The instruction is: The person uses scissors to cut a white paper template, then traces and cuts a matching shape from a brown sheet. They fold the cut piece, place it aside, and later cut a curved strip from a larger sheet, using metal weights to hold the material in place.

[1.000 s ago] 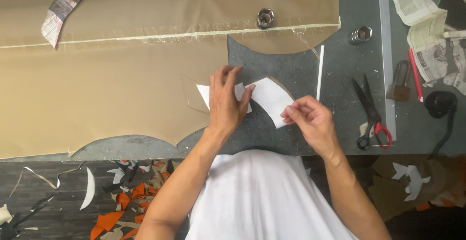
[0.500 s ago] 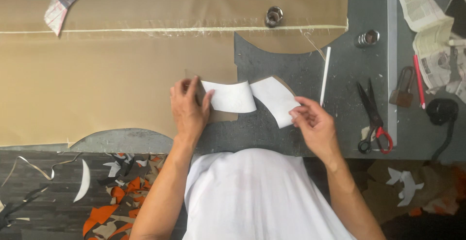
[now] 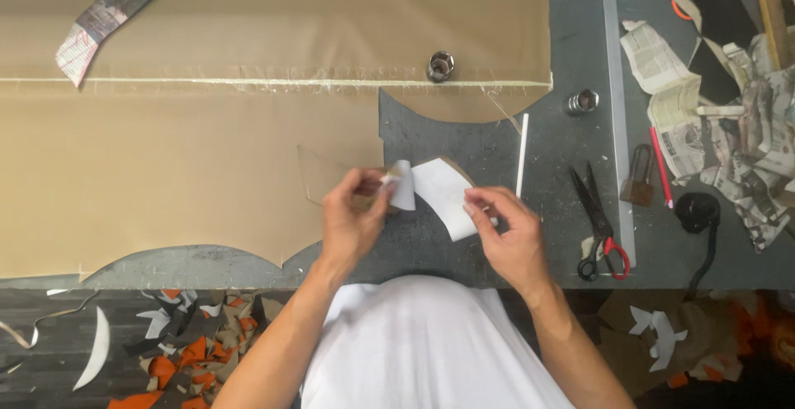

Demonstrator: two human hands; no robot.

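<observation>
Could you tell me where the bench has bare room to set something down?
Free: the brown paper sheet left of the left hand, and below the curved strip. Crowded: the right side, with scissors, padlock and crumpled newspaper.

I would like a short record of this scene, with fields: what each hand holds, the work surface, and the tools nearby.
left hand: left hand pinches the curled end of the white piece
right hand: right hand holds the other white piece at its lower edge
surface: grey table, partly covered by brown paper
tools: scissors with red and black handles, right of the hands; red pencil; thin white stick
other: two metal nuts, crumpled newspaper, offcuts on the floor
</observation>
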